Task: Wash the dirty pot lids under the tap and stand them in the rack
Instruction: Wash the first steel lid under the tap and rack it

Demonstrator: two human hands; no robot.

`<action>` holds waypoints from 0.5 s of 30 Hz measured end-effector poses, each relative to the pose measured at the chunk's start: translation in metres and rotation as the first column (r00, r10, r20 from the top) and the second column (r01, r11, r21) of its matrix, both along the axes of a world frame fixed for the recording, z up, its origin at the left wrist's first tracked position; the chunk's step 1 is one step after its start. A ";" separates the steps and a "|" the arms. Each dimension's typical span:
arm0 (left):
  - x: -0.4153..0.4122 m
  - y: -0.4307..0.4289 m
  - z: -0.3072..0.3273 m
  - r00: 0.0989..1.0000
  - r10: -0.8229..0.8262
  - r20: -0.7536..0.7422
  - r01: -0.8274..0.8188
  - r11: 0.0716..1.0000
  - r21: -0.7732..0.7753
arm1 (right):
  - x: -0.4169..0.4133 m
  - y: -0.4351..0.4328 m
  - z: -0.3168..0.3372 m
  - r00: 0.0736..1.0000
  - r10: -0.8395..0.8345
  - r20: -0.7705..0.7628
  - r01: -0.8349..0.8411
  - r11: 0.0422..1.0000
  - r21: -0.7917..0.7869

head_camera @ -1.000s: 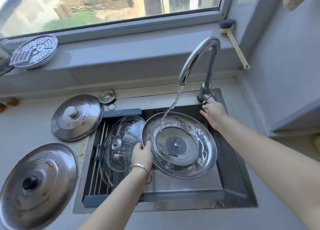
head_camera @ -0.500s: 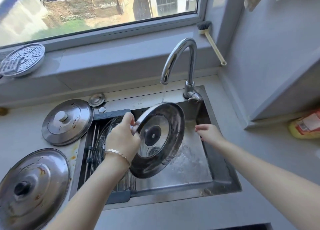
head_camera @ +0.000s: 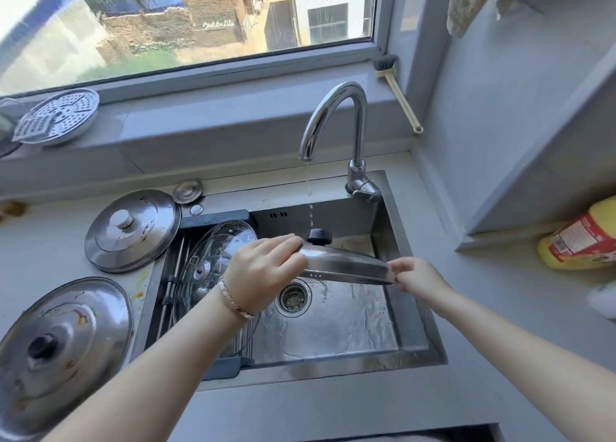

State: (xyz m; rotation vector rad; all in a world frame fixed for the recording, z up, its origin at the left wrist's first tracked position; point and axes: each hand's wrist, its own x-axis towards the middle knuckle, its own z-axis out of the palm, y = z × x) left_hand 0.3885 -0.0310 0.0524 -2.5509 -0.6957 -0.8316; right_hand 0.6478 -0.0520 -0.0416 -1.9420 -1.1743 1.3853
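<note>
The steel sink point(head_camera: 333, 370) leaves open room only in its right part, where the wet floor and the round drain point(head_camera: 293, 296) lie bare. Its left part is filled by the dark-framed roll-up rack of metal rods point(head_camera: 216, 219), with clear glass lids point(head_camera: 226, 241) leaning in it. The curved chrome tap point(head_camera: 358, 134) stands at the far right corner, a wall rises close on the right, and a thin trickle of water point(head_camera: 310, 208) drops from the spout. Over the basin hangs a shiny stainless-steel pot lid with a dark round knob point(head_camera: 343, 265), held nearly flat and seen edge-on, knob upward, wet and bright along its rim. It sits above the drain, just nearer than the falling trickle. The left hand point(head_camera: 263, 271) grips its left edge, fingers curled over the top; the right hand point(head_camera: 416, 275) pinches the right edge between fingertips. On the counter to the left lie two stained lids: a round steel lid with a pale knob point(head_camera: 133, 228) farther off, and a larger steel lid with a black knob point(head_camera: 63, 338) nearer.
</note>
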 end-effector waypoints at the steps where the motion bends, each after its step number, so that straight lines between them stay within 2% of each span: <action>1: -0.001 0.000 0.002 1.000 -0.029 0.003 0.029 0.999 0.012 | 0.002 0.000 0.001 1.000 -0.005 -0.006 0.005 1.000 -0.001; 8: 0.001 -0.007 0.004 0.990 -0.132 -0.041 0.132 0.991 0.011 | -0.004 0.003 0.011 0.994 0.038 -0.104 -0.037 0.999 0.013; 12: 0.009 -0.014 0.006 0.983 -0.164 -0.082 0.163 0.986 -0.019 | -0.024 0.020 0.030 0.970 0.168 -0.174 -0.181 0.981 -0.064; 15: 0.014 -0.018 0.011 0.976 -0.193 -0.102 0.188 0.981 -0.055 | -0.040 0.033 0.038 0.949 0.273 -0.159 -0.292 0.950 -0.111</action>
